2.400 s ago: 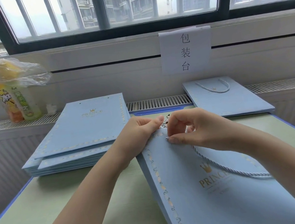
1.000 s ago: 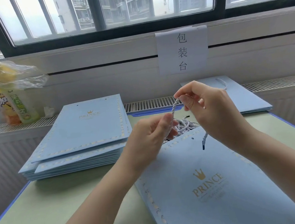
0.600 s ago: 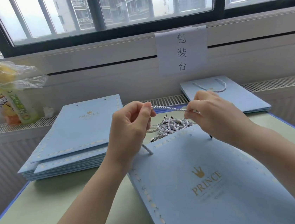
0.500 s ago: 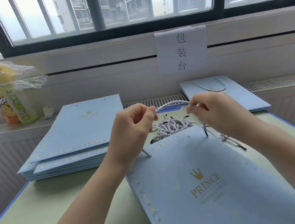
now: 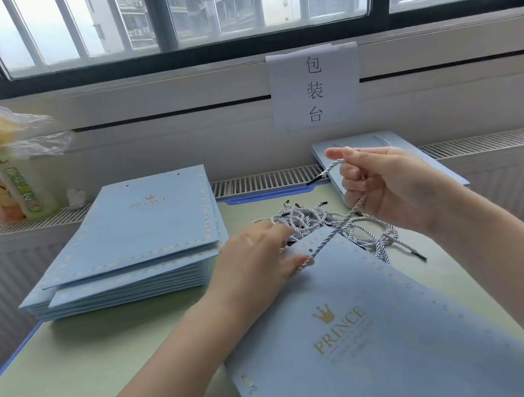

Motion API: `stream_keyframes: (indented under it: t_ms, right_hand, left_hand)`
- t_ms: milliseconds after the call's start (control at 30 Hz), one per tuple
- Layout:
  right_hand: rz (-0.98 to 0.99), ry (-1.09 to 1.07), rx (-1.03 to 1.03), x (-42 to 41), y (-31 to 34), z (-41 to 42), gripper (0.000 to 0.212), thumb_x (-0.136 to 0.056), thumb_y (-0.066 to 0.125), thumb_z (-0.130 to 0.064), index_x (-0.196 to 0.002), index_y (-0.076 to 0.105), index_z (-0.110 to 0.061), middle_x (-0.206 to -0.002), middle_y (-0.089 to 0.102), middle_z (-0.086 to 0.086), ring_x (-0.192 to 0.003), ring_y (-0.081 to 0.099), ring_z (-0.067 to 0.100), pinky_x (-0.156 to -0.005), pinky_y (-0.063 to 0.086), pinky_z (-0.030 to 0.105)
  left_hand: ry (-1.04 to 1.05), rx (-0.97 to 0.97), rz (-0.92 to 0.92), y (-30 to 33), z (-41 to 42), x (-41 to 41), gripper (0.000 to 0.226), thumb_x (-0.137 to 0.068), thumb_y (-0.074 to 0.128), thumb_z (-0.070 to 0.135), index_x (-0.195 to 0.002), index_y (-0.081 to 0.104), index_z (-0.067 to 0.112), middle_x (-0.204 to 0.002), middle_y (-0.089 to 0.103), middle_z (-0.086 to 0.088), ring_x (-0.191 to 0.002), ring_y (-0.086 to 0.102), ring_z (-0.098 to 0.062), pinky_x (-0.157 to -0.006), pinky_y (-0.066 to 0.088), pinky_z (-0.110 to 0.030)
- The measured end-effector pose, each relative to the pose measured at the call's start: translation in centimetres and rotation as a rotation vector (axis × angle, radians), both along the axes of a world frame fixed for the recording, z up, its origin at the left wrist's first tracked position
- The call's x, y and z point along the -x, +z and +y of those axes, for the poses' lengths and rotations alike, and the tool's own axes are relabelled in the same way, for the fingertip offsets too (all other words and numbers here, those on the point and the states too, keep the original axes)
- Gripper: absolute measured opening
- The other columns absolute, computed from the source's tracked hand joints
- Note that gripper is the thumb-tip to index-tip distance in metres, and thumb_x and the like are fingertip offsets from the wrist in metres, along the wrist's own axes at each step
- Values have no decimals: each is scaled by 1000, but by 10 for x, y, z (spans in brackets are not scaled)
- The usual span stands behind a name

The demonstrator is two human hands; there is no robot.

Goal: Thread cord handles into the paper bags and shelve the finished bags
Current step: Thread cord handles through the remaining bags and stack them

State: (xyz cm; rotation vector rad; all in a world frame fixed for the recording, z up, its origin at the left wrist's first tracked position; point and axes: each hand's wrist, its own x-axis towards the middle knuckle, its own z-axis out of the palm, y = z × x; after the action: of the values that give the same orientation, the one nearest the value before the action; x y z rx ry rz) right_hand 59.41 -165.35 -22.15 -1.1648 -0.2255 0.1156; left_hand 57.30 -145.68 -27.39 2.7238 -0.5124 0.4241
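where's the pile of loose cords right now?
Head view, centre: the pile of loose cords lies on the green table just beyond the top edge of the bag being threaded, between the left hand and right hand.

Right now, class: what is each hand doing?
Left hand: pinches the cord at the paper bag top edge.
Right hand: grips the same cord, raised.

Daylight through a dark-framed barred window (image 5: 232, 5) — white radiator grille (image 5: 265, 180) below, behind a green table (image 5: 77, 366)
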Motion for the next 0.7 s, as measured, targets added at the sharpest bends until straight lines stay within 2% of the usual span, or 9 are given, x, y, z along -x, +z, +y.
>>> stream_keyframes:
  t_ms: [67, 167, 233, 333, 467, 533, 600, 700]
  right_hand:
    - [-8, 32, -8, -1, -2, 0, 22, -96, 44, -6, -111, 59, -2, -64, 55, 0, -47, 42, 6, -46, 38, 14]
    - [-18, 64, 11, -1, -3, 1, 25, -92, 44, 1, -108, 63, -2, -72, 63, 4, -53, 49, 6, -48, 42, 12]
    - [-31, 65, 69, -1, -4, 1, 22, -92, 46, -2, -101, 66, -3, -68, 57, 2, -52, 45, 6, -46, 37, 13]
    - [-61, -11, 271, -2, -6, 1, 19, -95, 48, -8, -89, 66, -3, -64, 50, 2, -48, 37, 7, -44, 27, 15]
    - [-137, -54, 596, 1, -11, 4, 18, -96, 50, -4, -93, 67, -6, -67, 61, -1, -51, 45, 5, -46, 37, 12]
    - [-212, -67, 750, 2, -15, 9, 19, -94, 53, -1, -90, 69, -12, -68, 65, -5, -55, 50, 4, -51, 40, 13]
    - [-317, -93, 865, 3, -20, 17, 18, -91, 58, -5, -85, 68, -17, -64, 63, -11, -55, 52, -1, -54, 40, 11]
    - [-429, -77, 1002, 4, -29, 27, 12, -91, 61, -12, -82, 63, -20, -68, 60, -13, -56, 51, -8, -58, 38, 7]
  left_hand:
    - [-38, -50, 17, -8, -5, -1, 54, -90, 54, 49, -136, 47, 22, -125, 54, 3, -121, 44, -17, -98, 36, -31]
    - [-36, 52, 128, -11, -7, -1, 50, -89, 59, 45, -133, 49, 24, -129, 53, 3, -123, 46, -18, -101, 36, -33]
    - [-22, 142, 154, -6, -5, 0, 46, -86, 65, 41, -128, 54, 28, -127, 55, 4, -121, 48, -16, -98, 38, -31]
    - [27, 231, 151, 5, 0, 2, 41, -83, 69, 38, -121, 58, 29, -112, 59, 4, -109, 54, -16, -90, 42, -29]
    - [79, 335, 146, 14, 6, 2, 26, -83, 66, 41, -103, 61, 27, -82, 56, 7, -87, 58, -20, -80, 48, -35]
    - [100, 348, 130, 17, 8, 1, 20, -84, 65, 42, -94, 60, 26, -74, 53, 10, -77, 55, -18, -69, 44, -32]
    - [110, 367, 135, 18, 10, -1, 18, -84, 66, 39, -90, 60, 23, -71, 52, 10, -70, 50, -13, -63, 36, -28]
    - [104, 427, 216, 19, 12, -5, 19, -83, 70, 29, -92, 63, 14, -81, 61, 1, -75, 56, -15, -64, 40, -26]
